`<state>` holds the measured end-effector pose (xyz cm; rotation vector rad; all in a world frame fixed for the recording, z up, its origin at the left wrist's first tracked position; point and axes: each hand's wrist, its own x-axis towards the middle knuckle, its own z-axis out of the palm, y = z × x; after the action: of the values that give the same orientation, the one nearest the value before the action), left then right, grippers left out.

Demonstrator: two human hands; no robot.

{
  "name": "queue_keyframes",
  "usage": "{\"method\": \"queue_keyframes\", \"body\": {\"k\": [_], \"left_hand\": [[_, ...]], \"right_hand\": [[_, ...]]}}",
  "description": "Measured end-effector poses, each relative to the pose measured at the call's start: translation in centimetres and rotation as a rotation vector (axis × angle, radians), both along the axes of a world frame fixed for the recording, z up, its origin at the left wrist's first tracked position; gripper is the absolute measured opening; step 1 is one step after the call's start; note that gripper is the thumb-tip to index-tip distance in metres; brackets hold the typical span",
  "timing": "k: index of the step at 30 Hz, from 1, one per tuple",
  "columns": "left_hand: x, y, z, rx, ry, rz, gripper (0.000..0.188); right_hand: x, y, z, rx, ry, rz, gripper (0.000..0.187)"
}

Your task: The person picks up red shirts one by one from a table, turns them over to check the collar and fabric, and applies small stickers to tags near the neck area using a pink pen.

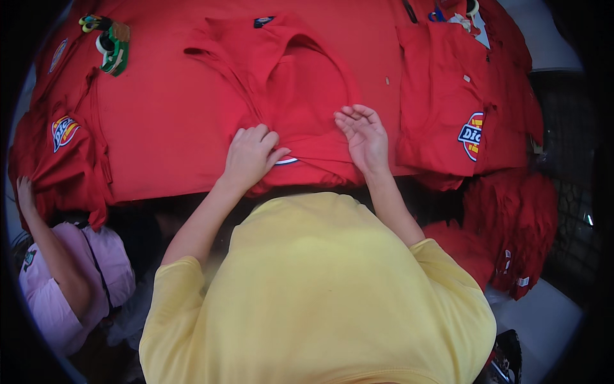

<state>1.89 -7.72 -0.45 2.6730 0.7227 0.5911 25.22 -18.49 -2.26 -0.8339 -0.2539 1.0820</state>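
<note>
A red shirt (300, 83) lies in front of me, its wide neck opening toward the far side and a small dark label at the collar. Its near part is bunched or folded over at the table's edge, where a sliver of a white and blue print shows. My left hand (251, 157) is closed on the fabric near this fold, fingers curled and thumb stretched to the right. To its right, my right hand (366, 137) hovers at or just above the shirt's right side, palm turned up, fingers apart and holding nothing.
The table has a red cover (153, 121). A green tape dispenser (115, 51) stands at the far left. Printed red garments (441, 109) lie at right, others (70, 166) at left by a co-worker's hand (25, 192). More red garments (511, 224) hang below the right edge.
</note>
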Motion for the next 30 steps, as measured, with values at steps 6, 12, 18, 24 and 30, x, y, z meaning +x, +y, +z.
{"method": "queue_keyframes", "body": {"k": [6, 12, 18, 24, 30], "left_hand": [[0.0, -0.2, 0.1, -0.046, -0.016, 0.023, 0.029], [-1.5, 2.3, 5.8, -0.704, -0.033, 0.150, 0.032], [-21.6, 16.7, 14.2, -0.728, -0.170, 0.386, 0.029], [-16.6, 30.7, 17.7, -0.443, -0.157, 0.484, 0.032], [-8.5, 36.2, 13.2, 0.296, -0.130, 0.419, 0.057]], "right_hand": [[3.3, -0.6, -0.6, 0.060, -0.049, 0.047, 0.025], [0.9, -1.0, 3.6, -0.171, -1.778, 0.550, 0.025], [18.9, 0.6, 10.1, -0.384, -0.895, 0.025, 0.016], [25.8, 17.1, 12.3, -0.076, -0.706, 0.072, 0.016], [23.0, 25.4, 12.3, -0.197, -0.929, -0.088, 0.049]]}}
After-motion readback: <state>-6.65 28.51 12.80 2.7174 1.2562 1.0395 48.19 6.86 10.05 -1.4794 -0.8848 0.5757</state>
